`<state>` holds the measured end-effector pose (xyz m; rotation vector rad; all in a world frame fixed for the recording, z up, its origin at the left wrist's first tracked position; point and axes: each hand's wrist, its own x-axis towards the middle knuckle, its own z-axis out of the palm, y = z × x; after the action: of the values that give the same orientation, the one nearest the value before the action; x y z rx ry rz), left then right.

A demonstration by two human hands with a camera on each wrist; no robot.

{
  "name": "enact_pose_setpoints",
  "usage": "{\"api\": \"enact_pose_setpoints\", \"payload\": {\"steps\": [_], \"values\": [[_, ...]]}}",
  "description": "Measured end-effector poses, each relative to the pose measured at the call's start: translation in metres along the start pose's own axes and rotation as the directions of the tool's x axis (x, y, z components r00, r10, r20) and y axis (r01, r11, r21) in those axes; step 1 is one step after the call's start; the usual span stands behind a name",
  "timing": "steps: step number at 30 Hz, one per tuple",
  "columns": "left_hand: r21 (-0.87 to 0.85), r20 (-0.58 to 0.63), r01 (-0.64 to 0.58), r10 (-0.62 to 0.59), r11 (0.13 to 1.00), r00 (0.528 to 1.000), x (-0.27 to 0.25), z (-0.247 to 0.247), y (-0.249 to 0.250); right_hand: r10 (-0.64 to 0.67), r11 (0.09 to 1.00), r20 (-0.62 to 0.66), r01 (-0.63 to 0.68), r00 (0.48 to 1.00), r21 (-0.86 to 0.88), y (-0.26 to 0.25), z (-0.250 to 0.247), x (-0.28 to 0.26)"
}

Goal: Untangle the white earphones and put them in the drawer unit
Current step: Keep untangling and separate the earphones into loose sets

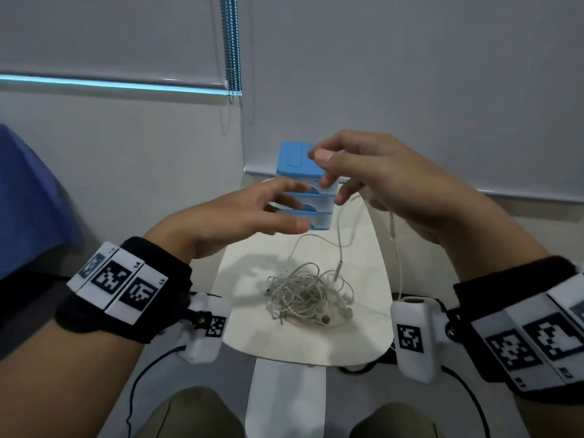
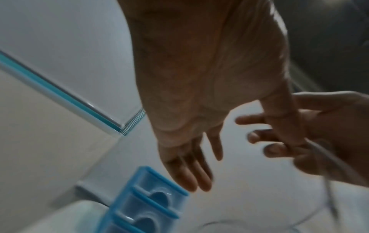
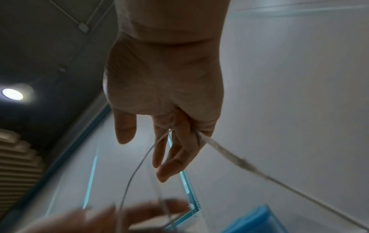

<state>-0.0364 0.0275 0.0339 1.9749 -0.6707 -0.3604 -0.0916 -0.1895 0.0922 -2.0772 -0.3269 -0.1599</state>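
**A:** While we've got the right hand (image 1: 388, 181) up in front of the drawer unit (image 1: 305, 188), its fingers (image 3: 175, 151) are curled round thin white cable, thumb and forefinger pinched together near the top. From that grip the strands hang pretty much straight down to the earphones (image 1: 308, 295), so the lifted bit runs vertical.

**B:** Yep, and the rest is a loose, roundish tangle lying on the white table (image 1: 363, 343), near edge, well apart from the unit. Smooth rubbery-looking cord, slim inline remote partway down.

**A:** Our left hand (image 1: 240, 213) is spread, fingers straight, holding nothing, just in front of the unit.

**B:** Unit's a boxy blue plastic frame with three clear drawers, all closed. Hands cover part of its front. Both wrist views are blurry; we can't make out the earbuds there.
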Motion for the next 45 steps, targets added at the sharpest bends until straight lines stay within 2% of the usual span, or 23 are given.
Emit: {"api": "enact_pose_setpoints", "payload": {"steps": [1,3,5,7,9,12,16,18,20,22,24,26,29,31,35,37,39,40,43,45], "values": [[-0.063,0.085,-0.046,0.052,0.997,0.995,0.001,0.006,0.006,-0.014,1.000,0.011,0.014,1.000,0.004,-0.006,0.002,0.001],[-0.065,0.207,-0.082,0.094,0.995,0.974,0.001,0.022,0.021,-0.021,1.000,0.021,0.021,1.000,-0.016,-0.011,0.005,0.005],[0.000,0.211,-0.105,0.102,0.994,0.972,0.002,0.032,0.031,-0.033,0.997,-0.010,0.032,0.999,-0.064,-0.013,0.004,0.008],[0.023,0.121,-0.136,0.132,0.990,0.984,0.004,0.034,0.037,-0.053,0.995,-0.087,0.045,0.995,-0.094,-0.011,-0.003,0.008],[-0.014,-0.022,-0.149,0.148,0.989,0.989,0.006,0.027,0.039,-0.056,0.993,-0.157,0.038,0.986,-0.113,-0.006,-0.013,0.006],[-0.068,-0.198,-0.205,0.188,0.977,0.962,0.005,0.011,0.049,-0.010,0.983,-0.127,-0.013,0.992,-0.184,0.006,-0.025,0.001],[-0.104,-0.233,-0.272,0.242,0.957,0.942,0.001,-0.006,0.059,0.056,0.978,0.100,-0.034,0.993,-0.207,0.016,-0.033,-0.010],[-0.200,-0.270,-0.326,0.268,0.924,0.925,-0.001,-0.014,0.061,0.077,0.984,0.143,-0.052,0.987,-0.172,0.023,-0.037,-0.015],[-0.302,-0.307,-0.387,0.295,0.871,0.905,-0.006,-0.023,0.060,0.128,0.980,0.078,-0.114,0.989,-0.162,0.031,-0.041,-0.017],[-0.335,-0.336,-0.426,0.316,0.840,0.887,-0.009,-0.031,0.057,0.175,0.966,-0.049,-0.181,0.983,-0.186,0.038,-0.045,-0.017],[-0.298,-0.372,-0.410,0.291,0.862,0.882,-0.011,-0.035,0.053,0.175,0.942,-0.164,-0.214,0.971,-0.261,0.038,-0.047,-0.018],[-0.253,-0.390,-0.337,0.223,0.907,0.893,-0.013,-0.035,0.050,0.128,0.939,-0.208,-0.186,0.970,-0.289,0.026,-0.046,-0.022],[-0.263,-0.371,-0.201,0.094,0.943,0.924,-0.014,-0.028,0.042,0.019,0.997,-0.114,-0.027,0.993,-0.066,-0.007,-0.032,-0.023],[-0.299,-0.333,-0.144,0.038,0.943,0.942,-0.011,-0.018,0.037,-0.060,0.993,-0.069,0.067,0.996,0.097,-0.025,-0.020,-0.021],[-0.423,-0.269,-0.115,-0.003,0.899,0.963,-0.007,0.015,0.043,-0.080,0.962,-0.072,0.096,0.994,0.256,-0.041,0.001,-0.011],[-0.527,-0.146,-0.081,0.004,0.846,0.989,-0.006,0.030,0.047,-0.074,0.947,-0.128,0.110,0.989,0.301,-0.038,0.005,-0.007],[-0.587,-0.044,-0.036,0.013,0.809,0.999,-0.006,0.039,0.048,-0.055,0.929,-0.242,0.139,0.969,0.344,-0.029,0.001,-0.005],[-0.568,-0.043,-0.030,0.007,0.823,0.999,-0.005,0.040,0.046,-0.032,0.914,-0.316,0.156,0.948,0.375,-0.024,-0.004,-0.004],[-0.401,-0.101,-0.038,-0.003,0.915,0.995,-0.005,0.034,0.037,0.119,0.825,-0.527,0.212,0.842,0.524,-0.007,-0.025,-0.004],[-0.295,-0.102,-0.029,-0.002,0.955,0.995,-0.005,0.028,0.032,0.191,0.811,-0.627,0.239,0.756,0.534,0.007,-0.035,-0.005]]}}
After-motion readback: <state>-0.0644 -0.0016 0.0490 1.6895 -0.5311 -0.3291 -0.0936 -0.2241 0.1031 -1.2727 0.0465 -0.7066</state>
